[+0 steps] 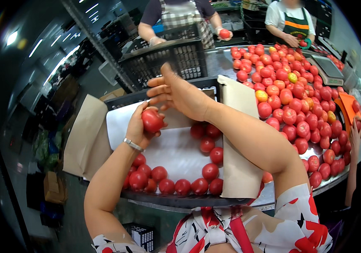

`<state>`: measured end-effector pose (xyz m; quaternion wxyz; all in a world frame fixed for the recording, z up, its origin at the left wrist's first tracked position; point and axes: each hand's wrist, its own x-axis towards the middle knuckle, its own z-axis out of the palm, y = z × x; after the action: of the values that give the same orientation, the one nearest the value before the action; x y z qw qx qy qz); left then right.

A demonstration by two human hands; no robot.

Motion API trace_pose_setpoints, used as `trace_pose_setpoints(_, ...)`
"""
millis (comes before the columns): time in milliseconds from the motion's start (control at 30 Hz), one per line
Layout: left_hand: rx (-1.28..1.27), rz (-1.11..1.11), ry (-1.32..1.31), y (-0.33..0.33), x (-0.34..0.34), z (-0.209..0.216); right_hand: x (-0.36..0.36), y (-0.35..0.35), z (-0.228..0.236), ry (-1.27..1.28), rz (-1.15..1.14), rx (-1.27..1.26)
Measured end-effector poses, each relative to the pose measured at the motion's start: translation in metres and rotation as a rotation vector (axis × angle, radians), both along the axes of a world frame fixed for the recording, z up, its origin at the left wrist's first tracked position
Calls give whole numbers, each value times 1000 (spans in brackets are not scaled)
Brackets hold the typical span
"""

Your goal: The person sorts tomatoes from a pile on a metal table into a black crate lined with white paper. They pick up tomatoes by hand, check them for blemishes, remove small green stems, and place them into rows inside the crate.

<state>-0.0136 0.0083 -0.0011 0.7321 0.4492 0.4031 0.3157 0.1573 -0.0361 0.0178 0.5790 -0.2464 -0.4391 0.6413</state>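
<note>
A red tomato (152, 121) rests in my left hand (137, 126), whose fingers curl round it over the left part of a black crate (176, 201). My right hand (180, 93) is raised above the crate's far side, fingers spread and thumb up, with nothing in it. White paper (176, 147) lines the crate, and brown paper flaps (240, 139) fold out over its sides. Tomatoes (183, 187) lie along the near edge inside and up the right side. The far part of the crate is partly hidden by my hands.
Right of the crate, a metal table holds a large heap of tomatoes (290, 116), a few yellowish, with a scale (327, 69). Beyond stands a black basket (163, 61); a person (184, 17) there holds a tomato. Another person (290, 25) works farther right. At far right, a hand is beside an orange tray (348, 114).
</note>
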Motion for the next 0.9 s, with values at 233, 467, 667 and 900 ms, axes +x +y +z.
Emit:
trace_pose_setpoints(233, 7, 12, -32, -11, 4, 4, 51, -16, 2, 784, 647, 510)
trace_pose_setpoints(467, 34, -7, -1, -23, 17, 7, 56, -27, -7, 611, 803, 514)
trace_pose_setpoints(667, 55, -16, -5, -23, 14, 9, 50, -27, -5, 564, 736, 398)
trace_pose_setpoints(900, 25, -2, 22, -22, 11, 10, 43, -36, 2, 497, 406, 255)
